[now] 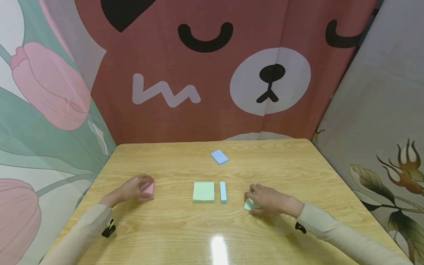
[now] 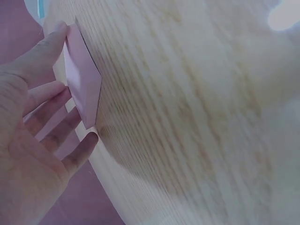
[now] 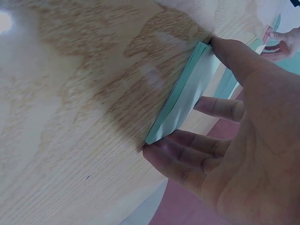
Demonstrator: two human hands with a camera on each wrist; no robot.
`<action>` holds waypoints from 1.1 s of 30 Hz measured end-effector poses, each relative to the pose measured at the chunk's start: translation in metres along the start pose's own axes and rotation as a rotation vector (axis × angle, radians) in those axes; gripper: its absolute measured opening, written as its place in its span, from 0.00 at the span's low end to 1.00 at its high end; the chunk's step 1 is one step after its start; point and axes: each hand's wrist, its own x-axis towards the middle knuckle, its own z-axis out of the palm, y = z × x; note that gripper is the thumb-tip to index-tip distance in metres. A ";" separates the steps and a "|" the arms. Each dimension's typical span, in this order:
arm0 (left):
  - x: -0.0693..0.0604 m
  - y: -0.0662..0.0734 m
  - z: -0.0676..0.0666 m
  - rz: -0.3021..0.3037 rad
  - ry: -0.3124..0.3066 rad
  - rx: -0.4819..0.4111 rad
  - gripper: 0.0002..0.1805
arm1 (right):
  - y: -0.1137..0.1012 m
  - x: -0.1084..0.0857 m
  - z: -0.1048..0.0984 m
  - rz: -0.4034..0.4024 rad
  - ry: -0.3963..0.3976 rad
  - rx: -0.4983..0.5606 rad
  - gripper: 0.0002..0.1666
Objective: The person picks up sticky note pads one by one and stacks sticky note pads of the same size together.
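Two grips (image 1: 135, 187) (image 1: 269, 199) on pads (image 2: 83, 77) (image 3: 183, 96), pink left, green right

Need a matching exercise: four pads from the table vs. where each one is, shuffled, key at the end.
Things:
1. Pink pad
2. Blue strip
3. Small green pad
4. Blue pad

Places:
A. Nearest the far edge of the table
B. Between thumb and fingers of the right hand
C. Between thumb and fingers of the left hand
D. Just right of the big green pad, with a gap

Pairs: 1-C, 2-D, 3-B, 4-A
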 end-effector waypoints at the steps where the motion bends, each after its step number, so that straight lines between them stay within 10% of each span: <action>1: 0.000 -0.001 0.000 0.002 -0.003 0.001 0.37 | 0.000 0.000 0.000 0.002 -0.001 -0.002 0.29; 33: 0.000 -0.007 0.004 0.001 -0.014 0.000 0.40 | -0.001 0.001 0.003 0.005 0.015 -0.013 0.29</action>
